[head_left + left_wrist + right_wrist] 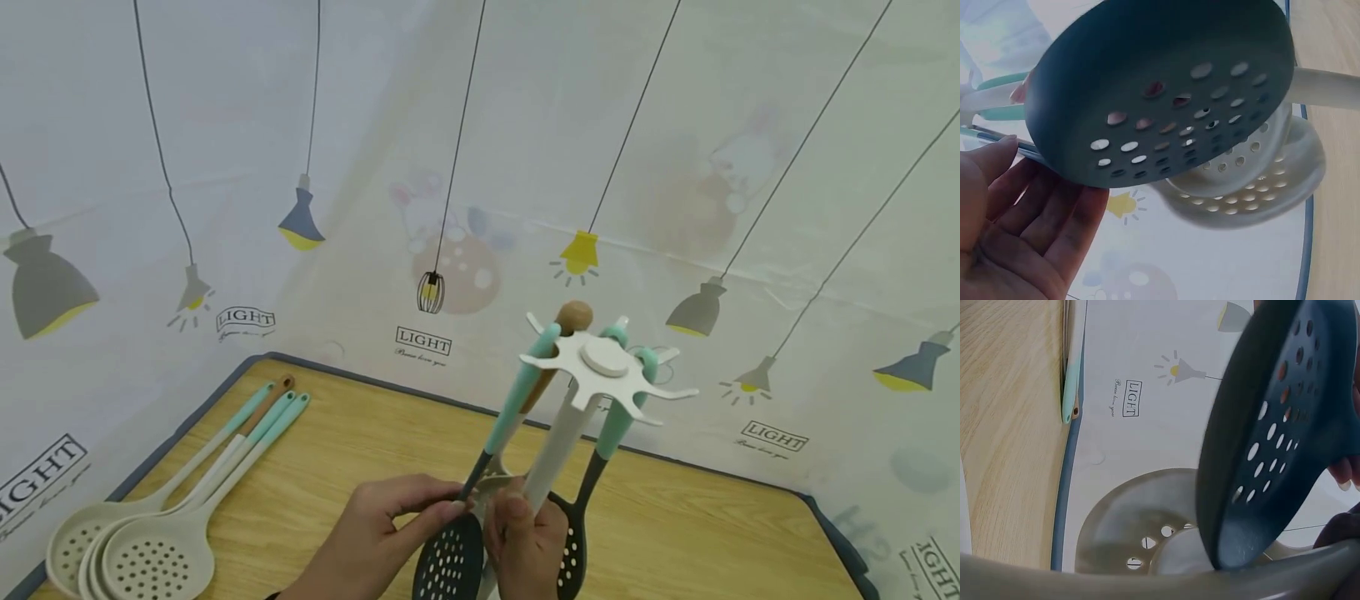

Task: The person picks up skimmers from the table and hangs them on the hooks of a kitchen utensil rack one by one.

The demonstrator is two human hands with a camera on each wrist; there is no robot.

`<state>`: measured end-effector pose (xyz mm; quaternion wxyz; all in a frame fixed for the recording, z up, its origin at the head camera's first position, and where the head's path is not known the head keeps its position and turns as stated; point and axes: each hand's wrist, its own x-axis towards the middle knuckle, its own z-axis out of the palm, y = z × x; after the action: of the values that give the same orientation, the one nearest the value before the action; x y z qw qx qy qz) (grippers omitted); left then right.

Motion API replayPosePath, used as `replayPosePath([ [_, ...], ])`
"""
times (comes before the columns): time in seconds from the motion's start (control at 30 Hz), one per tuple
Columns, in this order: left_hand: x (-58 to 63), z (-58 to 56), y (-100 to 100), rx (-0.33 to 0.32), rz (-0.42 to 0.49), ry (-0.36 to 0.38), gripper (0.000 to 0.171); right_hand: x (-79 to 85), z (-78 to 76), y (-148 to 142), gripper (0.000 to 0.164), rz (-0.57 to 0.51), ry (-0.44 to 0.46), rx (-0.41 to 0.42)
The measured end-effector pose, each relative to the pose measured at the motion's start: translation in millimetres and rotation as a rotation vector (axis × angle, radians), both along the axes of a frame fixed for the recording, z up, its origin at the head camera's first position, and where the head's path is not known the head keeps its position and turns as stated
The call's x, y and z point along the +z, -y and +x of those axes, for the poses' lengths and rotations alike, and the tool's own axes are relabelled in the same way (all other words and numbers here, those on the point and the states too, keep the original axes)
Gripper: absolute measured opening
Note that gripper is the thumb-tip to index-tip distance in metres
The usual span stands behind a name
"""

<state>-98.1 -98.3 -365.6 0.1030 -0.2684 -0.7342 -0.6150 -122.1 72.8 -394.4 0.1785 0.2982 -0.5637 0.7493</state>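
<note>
White utensil stand (556, 446) at lower centre
The left hand (393, 521) pinches a dark skimmer (450, 557); the right hand (528, 540) grips the stand.

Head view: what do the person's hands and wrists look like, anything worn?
The left hand and right hand are bare, no gloves showing. A sliver of dark band shows at the left one's wrist, too little to tell strap from cuff. No cables or markings are visible.

The left black skimmer (450, 560) (in head view) is cropped below.
</note>
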Motion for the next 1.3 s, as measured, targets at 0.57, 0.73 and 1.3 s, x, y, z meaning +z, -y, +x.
replayPosePath([
  [0.57,-7.7,-1.1,21.7,0.272,-0.168,-0.072,0.02,4.6,4.0,0.3,0.05,0.014,0.103,-0.033],
  [0.73,-14.5,-3.4,35.8,0.41,-0.35,-0.087,0.016,5.0,3.5,0.2,0.049,0.005,0.083,-0.017],
  [1.3,-36.4,-29.3,109.6,0.583,-0.82,0.337,0.038,-1.7,-1.2,-1.3,0.048,-0.005,-0.016,0.026],
])
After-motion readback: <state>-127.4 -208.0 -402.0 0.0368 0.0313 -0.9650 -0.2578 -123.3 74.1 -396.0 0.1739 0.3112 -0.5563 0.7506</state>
